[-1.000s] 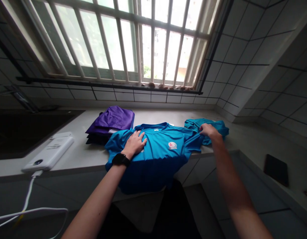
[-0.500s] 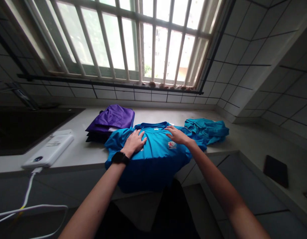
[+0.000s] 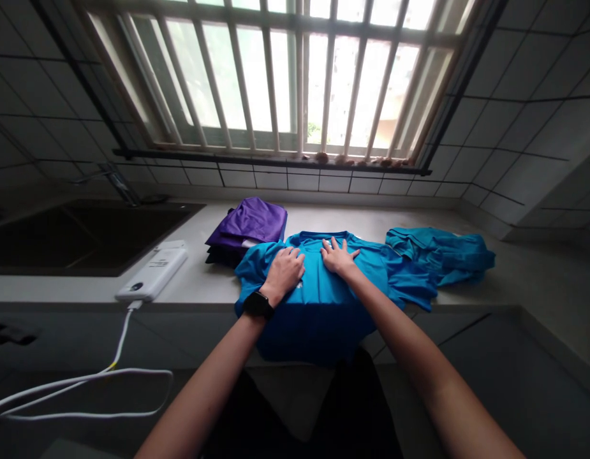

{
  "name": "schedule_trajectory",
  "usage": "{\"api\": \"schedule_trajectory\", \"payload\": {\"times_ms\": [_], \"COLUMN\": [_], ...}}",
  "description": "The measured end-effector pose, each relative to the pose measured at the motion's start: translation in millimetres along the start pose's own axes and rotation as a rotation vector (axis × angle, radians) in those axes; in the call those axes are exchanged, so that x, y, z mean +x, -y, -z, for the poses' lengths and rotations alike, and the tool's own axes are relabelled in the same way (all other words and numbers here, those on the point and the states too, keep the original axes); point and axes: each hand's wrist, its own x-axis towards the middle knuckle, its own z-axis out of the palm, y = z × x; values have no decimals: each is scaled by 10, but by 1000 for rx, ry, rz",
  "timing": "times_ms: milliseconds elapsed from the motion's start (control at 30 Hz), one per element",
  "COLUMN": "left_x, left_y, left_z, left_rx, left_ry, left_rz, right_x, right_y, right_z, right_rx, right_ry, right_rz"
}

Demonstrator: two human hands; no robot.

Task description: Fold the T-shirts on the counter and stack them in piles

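The left hand [image 3: 286, 270], a black watch [image 3: 258, 305] at its wrist, lies flat with fingers spread on the chest of a blue T-shirt [image 3: 323, 299], palm down and gripping nothing. The right hand [image 3: 337, 256] rests just beside it, also flat with fingers fanned out, its fingertips reaching to just below the shirt's collar. The two hands sit close together near the middle of the shirt, a narrow strip of cloth showing between them.

The T-shirt lies front up on the pale bench [image 3: 203, 287], collar toward the window [image 3: 295, 76], its lower part hanging over the front edge. To its left, touching the sleeve, sits a folded purple garment [image 3: 249, 223]. To its right lies a crumpled blue garment [image 3: 442, 255]. Farther left a white power bank [image 3: 154, 274] rests near the bench edge, a white cable [image 3: 84, 389] trailing down from it, beside a dark sink [image 3: 84, 236].
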Motion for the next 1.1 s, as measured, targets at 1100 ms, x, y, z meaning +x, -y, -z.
{"api": "schedule_trajectory", "payload": {"times_ms": [1100], "left_x": [132], "left_y": [4], "left_z": [-251], "left_rx": [-94], "left_ry": [9], "left_rz": [126], "right_x": [-1077], "right_y": [-2161], "right_z": [148], "right_rx": [368], "right_ry": [-538], "right_rz": [-531]}}
